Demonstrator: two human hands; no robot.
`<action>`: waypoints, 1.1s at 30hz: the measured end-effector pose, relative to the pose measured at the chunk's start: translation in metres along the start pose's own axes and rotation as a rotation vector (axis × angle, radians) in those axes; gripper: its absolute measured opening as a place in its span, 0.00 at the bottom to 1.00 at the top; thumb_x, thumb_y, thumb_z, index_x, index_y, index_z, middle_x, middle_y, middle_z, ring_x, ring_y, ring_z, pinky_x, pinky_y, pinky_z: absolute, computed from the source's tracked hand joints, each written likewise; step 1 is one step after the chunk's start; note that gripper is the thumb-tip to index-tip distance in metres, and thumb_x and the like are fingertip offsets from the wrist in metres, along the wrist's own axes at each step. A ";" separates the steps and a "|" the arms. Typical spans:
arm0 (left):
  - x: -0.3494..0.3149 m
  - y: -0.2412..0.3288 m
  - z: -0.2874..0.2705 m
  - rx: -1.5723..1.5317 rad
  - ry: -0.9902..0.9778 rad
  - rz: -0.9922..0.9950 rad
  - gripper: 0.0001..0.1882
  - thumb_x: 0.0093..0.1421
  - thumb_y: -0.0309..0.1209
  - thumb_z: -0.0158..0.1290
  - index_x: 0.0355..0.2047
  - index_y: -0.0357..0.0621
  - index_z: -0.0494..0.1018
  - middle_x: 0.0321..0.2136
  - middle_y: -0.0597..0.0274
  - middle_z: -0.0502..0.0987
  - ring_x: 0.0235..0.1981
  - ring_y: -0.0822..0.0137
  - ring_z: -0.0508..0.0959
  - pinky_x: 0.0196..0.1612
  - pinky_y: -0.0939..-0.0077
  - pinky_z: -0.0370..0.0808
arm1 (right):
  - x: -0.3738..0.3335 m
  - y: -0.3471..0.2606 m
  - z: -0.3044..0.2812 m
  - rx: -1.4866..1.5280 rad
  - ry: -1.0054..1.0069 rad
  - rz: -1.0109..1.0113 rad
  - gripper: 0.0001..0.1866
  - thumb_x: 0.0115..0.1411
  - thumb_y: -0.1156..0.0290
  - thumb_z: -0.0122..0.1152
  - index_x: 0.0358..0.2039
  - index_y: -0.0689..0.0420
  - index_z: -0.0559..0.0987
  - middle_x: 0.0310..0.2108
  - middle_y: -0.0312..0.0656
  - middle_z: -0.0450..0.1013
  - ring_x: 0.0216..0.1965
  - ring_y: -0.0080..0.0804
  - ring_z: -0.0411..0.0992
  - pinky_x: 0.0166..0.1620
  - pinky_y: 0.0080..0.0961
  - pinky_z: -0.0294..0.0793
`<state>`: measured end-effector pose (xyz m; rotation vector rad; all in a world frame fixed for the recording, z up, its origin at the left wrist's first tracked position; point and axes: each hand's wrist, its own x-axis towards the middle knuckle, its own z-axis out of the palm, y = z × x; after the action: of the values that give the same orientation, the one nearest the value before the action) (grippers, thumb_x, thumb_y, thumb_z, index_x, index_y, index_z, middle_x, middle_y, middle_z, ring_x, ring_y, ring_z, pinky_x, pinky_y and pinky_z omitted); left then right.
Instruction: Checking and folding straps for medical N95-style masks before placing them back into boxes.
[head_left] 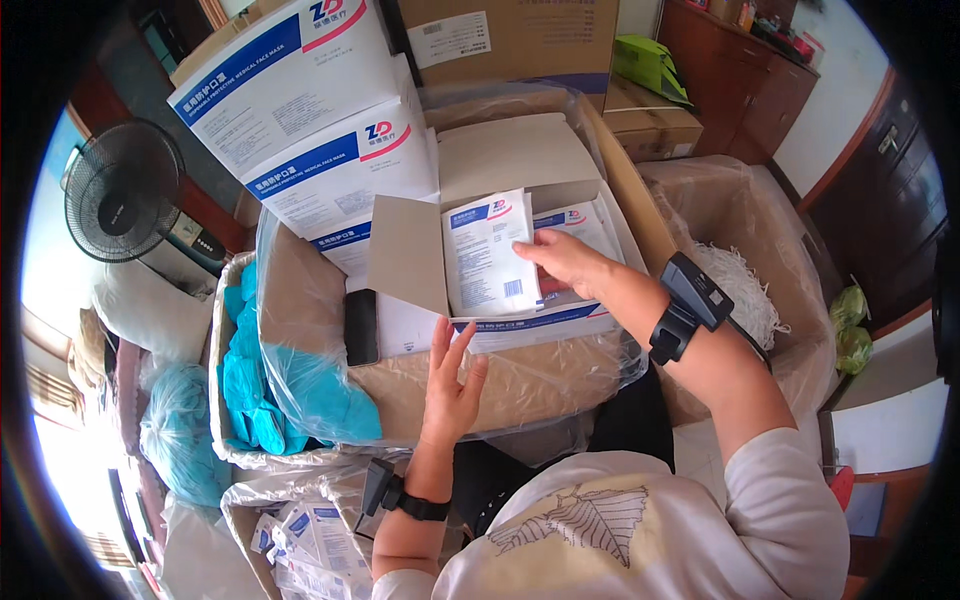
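An opened white carton (545,322) stands in front of me with its flaps folded out. Inside it stand flat white-and-blue face mask packets (490,255). My right hand (565,262) grips the right edge of the packet at the left side of the carton, thumb on its face; the fingers behind are hidden. More packets (575,222) show behind my right hand. My left hand (455,385) is open, fingers spread, by the carton's front left corner. It holds nothing, and I cannot tell whether its fingertips touch the carton.
Closed white mask cartons (300,90) are stacked at the left. A dark phone (361,328) lies beside the opened carton. Blue-green cloth (255,370) fills a lined box at left; loose packets (315,545) fill another below. White strips (740,290) lie in a right-hand box. A fan (125,190) stands far left.
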<state>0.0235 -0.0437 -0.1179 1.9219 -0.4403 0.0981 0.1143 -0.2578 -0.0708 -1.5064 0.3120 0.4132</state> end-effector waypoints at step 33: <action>-0.014 0.073 0.018 0.207 -0.463 -0.147 0.10 0.53 0.36 0.52 0.32 0.45 0.71 0.25 0.52 0.75 0.28 0.50 0.74 0.29 0.64 0.70 | -0.136 0.063 -0.020 -0.615 -0.203 -0.574 0.08 0.54 0.70 0.55 0.28 0.61 0.68 0.19 0.45 0.67 0.21 0.36 0.66 0.27 0.27 0.63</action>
<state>-0.0172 -0.0801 -0.0642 2.1751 -0.6111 -0.4198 -0.0347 -0.2859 -0.0674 -2.0389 -0.4478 0.1985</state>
